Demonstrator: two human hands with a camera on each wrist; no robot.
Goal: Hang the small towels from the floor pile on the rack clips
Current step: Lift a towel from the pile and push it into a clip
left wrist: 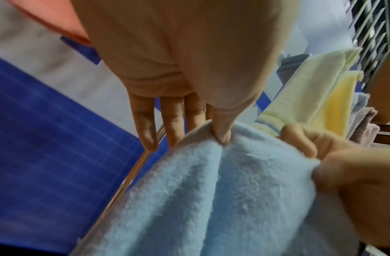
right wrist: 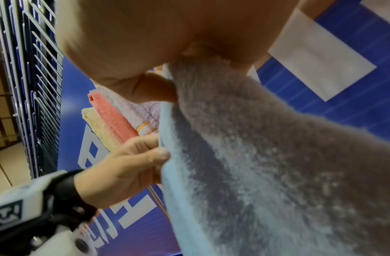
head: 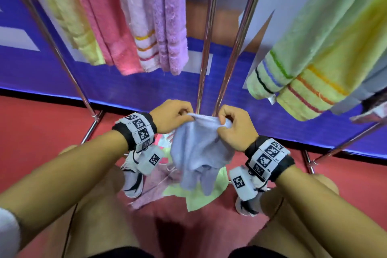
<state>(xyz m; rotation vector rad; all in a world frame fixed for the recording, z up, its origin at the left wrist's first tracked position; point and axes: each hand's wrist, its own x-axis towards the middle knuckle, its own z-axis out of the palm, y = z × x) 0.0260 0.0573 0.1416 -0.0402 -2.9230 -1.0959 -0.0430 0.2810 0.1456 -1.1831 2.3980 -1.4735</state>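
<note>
Both hands are closed on the top edge of one light blue towel, held up at the centre of the head view. The left hand pinches the edge at about 11 o'clock of the cloth: in the left wrist view the thumb presses the hem while the other fingers hang straighter behind it. The right hand grips the edge at about 1 o'clock, fingers curled tight over a bunched fold. The cloth droops in folds between and below them, its lower end hanging toward 6 o'clock over the floor pile, where pale green and pink towels lie between the person's white shoes.

Each wrist wears a black band set with square black-and-white coded tags; the small characters beside the tags are too tiny to read. Large white lettering runs across the blue banner in the right wrist view, but it is tilted, partly hidden and not legible.

The floor is red. The banner stands along it from 9 to 3 o'clock behind the shiny metal rack poles. Hung towels fill the top: yellow, pink and lilac ones at 11 o'clock, green and yellow striped ones at 2 o'clock. A wire grille shows at the right wrist view's left edge.
</note>
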